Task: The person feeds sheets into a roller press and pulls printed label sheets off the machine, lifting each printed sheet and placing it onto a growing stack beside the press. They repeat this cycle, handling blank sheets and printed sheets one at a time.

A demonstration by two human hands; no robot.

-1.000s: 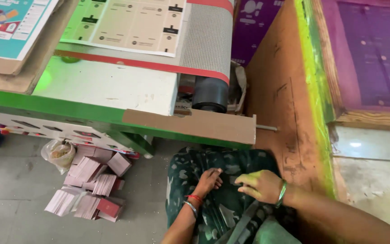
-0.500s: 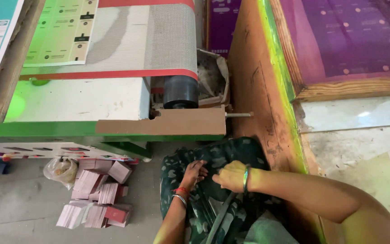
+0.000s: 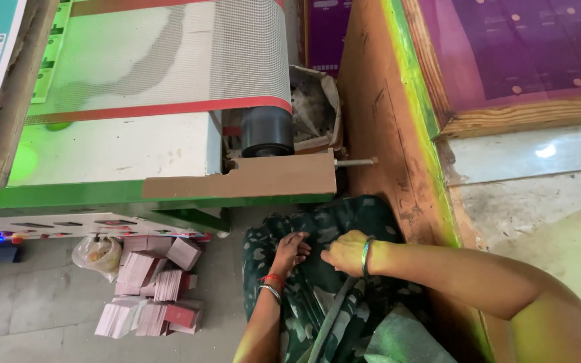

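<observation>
My left hand (image 3: pixel 290 254) rests on the dark green patterned cloth (image 3: pixel 334 225) over my lap, fingers curled into the fabric. It wears a red thread and a metal bangle at the wrist. My right hand (image 3: pixel 345 251) lies just beside it on the same cloth, fingers bent and pinching the fabric, with a green bangle on the wrist. Both hands sit below the end of a conveyor machine (image 3: pixel 169 148), whose mesh belt (image 3: pixel 250 54) wraps around a black roller (image 3: pixel 267 131).
Stacks of pink and red cards (image 3: pixel 152 286) lie on the grey floor at the left, next to a small plastic bag (image 3: pixel 95 254). A brown cardboard strip (image 3: pixel 270 178) edges the machine. A wooden frame with purple screen (image 3: pixel 506 54) stands at the right.
The view has shifted, so the machine and cards sit further left and lower. Both hands stay on the lap cloth, now closer together.
</observation>
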